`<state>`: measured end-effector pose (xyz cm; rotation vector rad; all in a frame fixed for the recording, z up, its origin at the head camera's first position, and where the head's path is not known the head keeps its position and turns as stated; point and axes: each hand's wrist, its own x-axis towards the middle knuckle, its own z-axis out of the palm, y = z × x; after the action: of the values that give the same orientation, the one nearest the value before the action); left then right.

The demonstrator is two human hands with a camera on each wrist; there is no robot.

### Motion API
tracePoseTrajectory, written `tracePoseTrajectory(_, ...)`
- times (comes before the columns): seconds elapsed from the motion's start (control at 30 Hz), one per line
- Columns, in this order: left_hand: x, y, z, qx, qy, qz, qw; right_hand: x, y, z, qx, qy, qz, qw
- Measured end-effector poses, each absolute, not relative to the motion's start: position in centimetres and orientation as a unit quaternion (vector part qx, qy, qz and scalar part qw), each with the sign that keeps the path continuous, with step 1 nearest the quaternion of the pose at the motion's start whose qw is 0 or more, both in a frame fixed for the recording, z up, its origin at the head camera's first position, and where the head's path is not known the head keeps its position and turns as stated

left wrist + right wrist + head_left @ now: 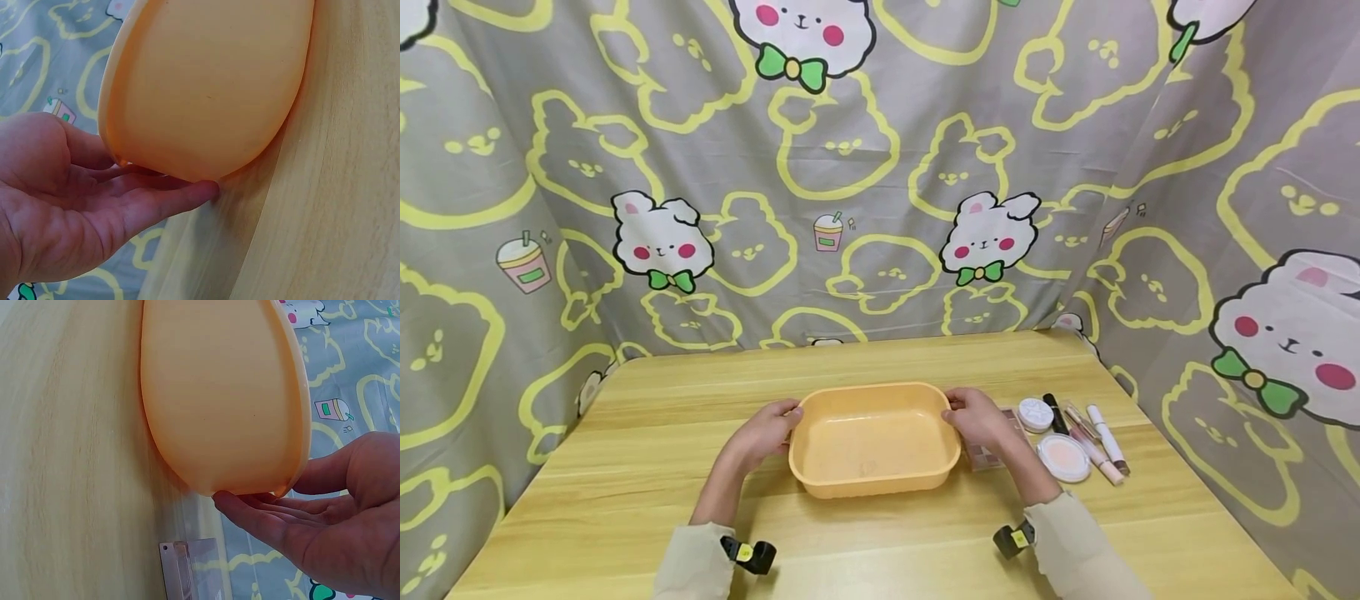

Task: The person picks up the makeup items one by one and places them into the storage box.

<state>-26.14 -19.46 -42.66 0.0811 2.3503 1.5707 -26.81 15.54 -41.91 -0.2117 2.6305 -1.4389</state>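
A shallow orange plastic tray (874, 483) with rounded corners is at the middle of the table in the head view, its inside showing nothing in it. My left hand (767, 431) grips its left end, thumb at the rim and fingers under the edge; the left wrist view shows this hand (94, 200) against the tray's wall (206, 94). At the opposite end my right hand (979, 418) holds the rim the same way, and in the right wrist view its fingers (262, 519) curl beneath the tray's end (219, 412).
Right of the tray, an eyeshadow palette (983, 457) lies partly behind my right forearm. Beside it are a round white case (1035, 414), a powder compact (1063, 458), a black tube (1056, 414) and several slim cosmetic tubes (1107, 442). A patterned curtain (880, 167) borders the wooden table (625, 467).
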Motion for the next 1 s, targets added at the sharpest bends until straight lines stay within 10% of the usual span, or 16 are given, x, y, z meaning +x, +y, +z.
tracePoseTrajectory(1.0,-26.03,-19.29,-42.70,0.020,0.832,0.535,0.147,-26.76,15.99,-41.58,-0.066,0.891,-0.445,0.060)
